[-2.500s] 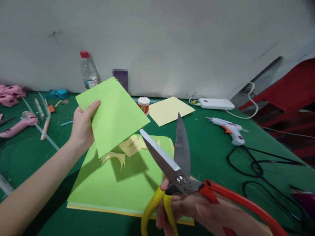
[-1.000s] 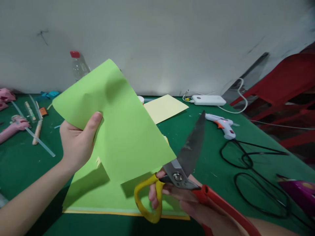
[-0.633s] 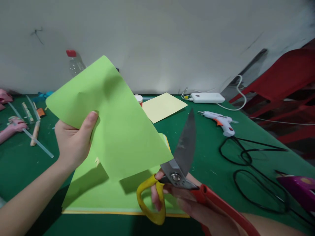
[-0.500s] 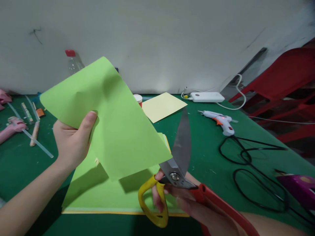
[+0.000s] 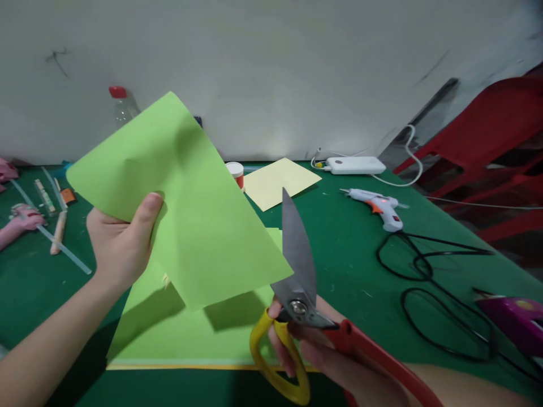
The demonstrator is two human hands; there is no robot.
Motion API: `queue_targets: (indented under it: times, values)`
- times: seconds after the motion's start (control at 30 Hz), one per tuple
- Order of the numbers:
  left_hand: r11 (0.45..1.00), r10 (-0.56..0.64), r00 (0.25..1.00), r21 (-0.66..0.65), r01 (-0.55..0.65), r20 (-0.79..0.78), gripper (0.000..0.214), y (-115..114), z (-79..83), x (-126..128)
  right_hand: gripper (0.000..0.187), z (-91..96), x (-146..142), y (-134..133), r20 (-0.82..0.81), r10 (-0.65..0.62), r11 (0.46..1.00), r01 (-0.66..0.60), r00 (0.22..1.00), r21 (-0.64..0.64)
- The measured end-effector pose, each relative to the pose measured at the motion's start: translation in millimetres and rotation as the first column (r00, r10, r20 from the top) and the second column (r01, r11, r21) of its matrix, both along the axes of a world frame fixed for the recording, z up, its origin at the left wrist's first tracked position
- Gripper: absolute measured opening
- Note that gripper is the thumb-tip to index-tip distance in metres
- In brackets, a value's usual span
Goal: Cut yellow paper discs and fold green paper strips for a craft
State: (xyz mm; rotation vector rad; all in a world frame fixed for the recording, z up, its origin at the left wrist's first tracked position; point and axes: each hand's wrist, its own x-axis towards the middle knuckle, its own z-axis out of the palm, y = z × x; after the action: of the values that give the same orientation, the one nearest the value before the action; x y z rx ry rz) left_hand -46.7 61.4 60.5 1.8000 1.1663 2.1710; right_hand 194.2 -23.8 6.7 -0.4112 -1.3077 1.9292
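Note:
My left hand (image 5: 123, 243) pinches a sheet of light green paper (image 5: 190, 215) between thumb and fingers, holding it tilted above the table. Its lower right corner lies at the blades of the scissors (image 5: 299, 254), with one blade partly hidden behind the paper. My right hand (image 5: 322, 345) is wrapped round the scissors, which have one yellow and one red handle; fingers pass through the yellow loop. Below the raised sheet, a stack of green paper (image 5: 169, 342) with a yellow edge lies flat on the table.
A pale yellow sheet (image 5: 280, 178) and a white-lidded jar (image 5: 235, 169) lie behind. To the right are a white glue gun (image 5: 379, 206) with a looping black cord (image 5: 407, 339), a white power strip (image 5: 355, 165) and a purple object (image 5: 515, 322). Pink glue gun (image 5: 23, 220) and glue sticks at left.
The scissor blades have swung closer together, the long blade moving left toward the paper's corner. The yellow loop has shifted right and down. My left hand and its sheet have barely moved.

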Motion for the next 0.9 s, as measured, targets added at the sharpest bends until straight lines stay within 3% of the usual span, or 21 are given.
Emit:
queue_targets:
  times: [0.2,0.53,0.9]
  values:
    - [0.999,0.045,0.999,-0.02,-0.045,0.002,0.014,1.5,-2.5,-0.7,0.02,6.1,-1.5,-0.3,0.055,-0.019,1.0,0.017,0.998,0.026]
    - [1.0,-0.006,1.0,0.005,0.006,0.005,0.009,1.8,-0.5,0.0,0.021,-2.3,4.9,-5.7,0.192,-0.063,0.997,0.053,0.979,0.06]
    - [1.0,-0.022,1.0,-0.019,0.022,0.006,0.004,2.9,-1.2,-2.0,0.022,-1.0,3.2,-3.9,0.128,0.01,1.0,-0.01,0.992,0.004]
